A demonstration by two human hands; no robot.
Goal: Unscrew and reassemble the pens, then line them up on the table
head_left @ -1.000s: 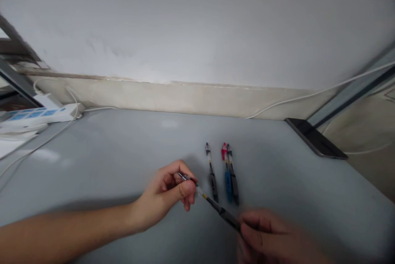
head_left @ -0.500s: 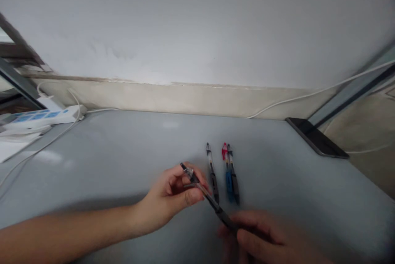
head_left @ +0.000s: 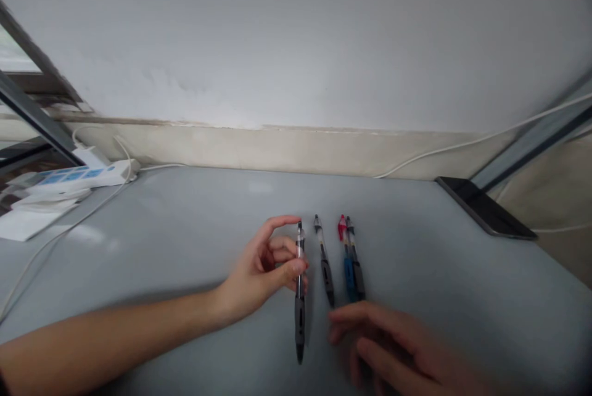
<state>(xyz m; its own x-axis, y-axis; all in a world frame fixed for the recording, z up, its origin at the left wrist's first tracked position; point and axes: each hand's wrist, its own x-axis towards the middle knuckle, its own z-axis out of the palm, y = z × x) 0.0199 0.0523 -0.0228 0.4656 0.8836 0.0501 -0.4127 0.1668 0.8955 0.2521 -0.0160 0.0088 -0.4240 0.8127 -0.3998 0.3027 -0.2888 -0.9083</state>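
The left hand (head_left: 263, 274) is clamped, thumb against fingers, on a gray-gripped pen (head_left: 300, 316), index fingertip at its top end, writing tip clear of the hand. The right hand (head_left: 393, 346), blurred, has its fingers apart near a second pen (head_left: 327, 272), which lies on the gray table (head_left: 194, 229) between the gray-gripped pen and a blue-gripped pen (head_left: 348, 269).

- Four pens (head_left: 300, 322) are making the tally: one is sitting in the left hand (head_left: 263, 269), three are lying on the grey surface (head_left: 208, 217), well apart from its far edge!
- Among those three, two grey-gripped pens (head_left: 326, 276) are flanking one blue-gripped pen (head_left: 348, 269)!
- Two hands are showing, left plus right hand (head_left: 400, 346).
- One dark flat device (head_left: 485, 208) is lying along the right edge.
- One white power strip (head_left: 87, 177) is resting near the far left corner.
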